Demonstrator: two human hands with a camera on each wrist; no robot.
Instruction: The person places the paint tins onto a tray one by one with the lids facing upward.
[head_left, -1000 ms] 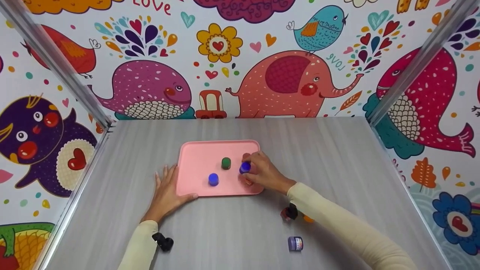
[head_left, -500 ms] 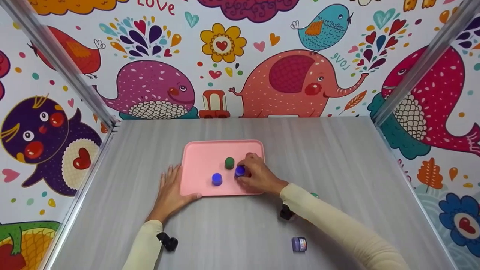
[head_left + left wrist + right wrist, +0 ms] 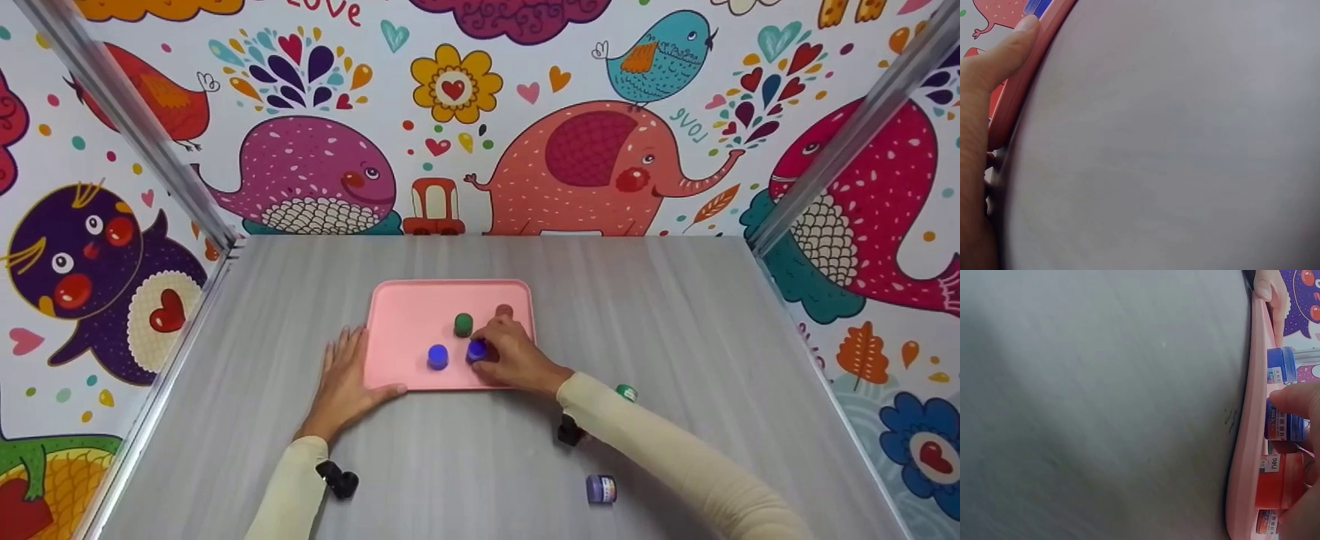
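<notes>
A: Where are the hands?

B: From the head, I see the left hand (image 3: 349, 386) spread out at the tray (image 3: 405, 300). Its fingers lie along the tray's left edge. The right hand (image 3: 517, 356) is over the tray's right part, pinching the dark blue jar (image 3: 476, 352).

A: Is that jar sitting on the tray?

B: It's over the tray's right half, but I can't tell if its bottom touches.

A: What else is there?

B: The light blue jar (image 3: 438, 358) is near the tray's middle, toward the near edge. The green jar (image 3: 463, 325) is close to the tray's middle too. The brown jar (image 3: 504, 310) is by the tray's far right corner.

A: What does the right wrist view add?

B: A red jar (image 3: 1280, 484) in the tray! From the head, the right hand hides it. You can see labels on the jars too.

A: And the left wrist view?

B: The thumb (image 3: 1010, 53) up close, its tip on the tray's rim.

A: Anything off the tray?

B: Only the head view shows the purple jar (image 3: 601, 489), nearer than the tray and to its right. A green-topped jar (image 3: 627, 393), partly behind the sleeve (image 3: 667, 442), is right of the tray.
</notes>
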